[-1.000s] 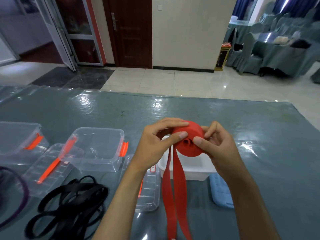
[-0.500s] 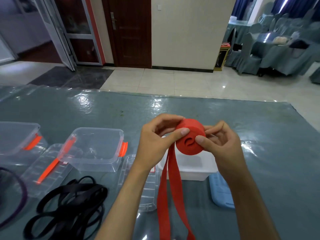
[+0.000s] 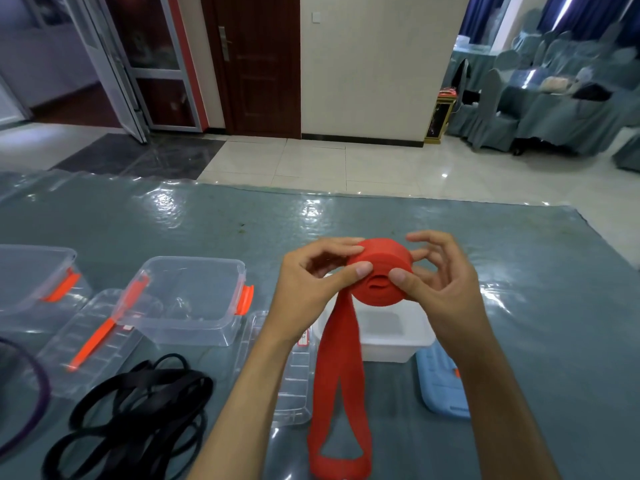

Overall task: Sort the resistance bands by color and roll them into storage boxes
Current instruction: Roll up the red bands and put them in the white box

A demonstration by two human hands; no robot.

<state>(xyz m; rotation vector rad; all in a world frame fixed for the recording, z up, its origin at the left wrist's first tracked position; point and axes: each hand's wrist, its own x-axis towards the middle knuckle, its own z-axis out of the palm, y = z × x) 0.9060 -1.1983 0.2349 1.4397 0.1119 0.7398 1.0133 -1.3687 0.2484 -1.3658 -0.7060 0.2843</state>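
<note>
A red resistance band (image 3: pixel 379 277) is wound into a thick roll, held in the air above a white storage box (image 3: pixel 388 336). My left hand (image 3: pixel 311 282) pinches the roll's left side with thumb and fingers. My right hand (image 3: pixel 436 282) holds its right side, thumb on the roll's face. The band's loose tail (image 3: pixel 339 393) hangs down as a loop whose end shows near the bottom edge. A pile of black bands (image 3: pixel 138 410) lies at lower left, with a purple band (image 3: pixel 31 403) at the far left edge.
Two clear boxes with orange latches (image 3: pixel 188 299) (image 3: pixel 33 282) stand on the left of the plastic-covered table (image 3: pixel 519 271). Clear lids (image 3: pixel 90 341) (image 3: pixel 292 375) lie beside them, and a blue lid (image 3: pixel 441 386) lies right of the white box. Beyond the far table edge is tiled floor.
The roll has grown as both hands turned it. The hanging tail has shortened, so its looped end has risen into view. The fingers have shifted around the roll.
</note>
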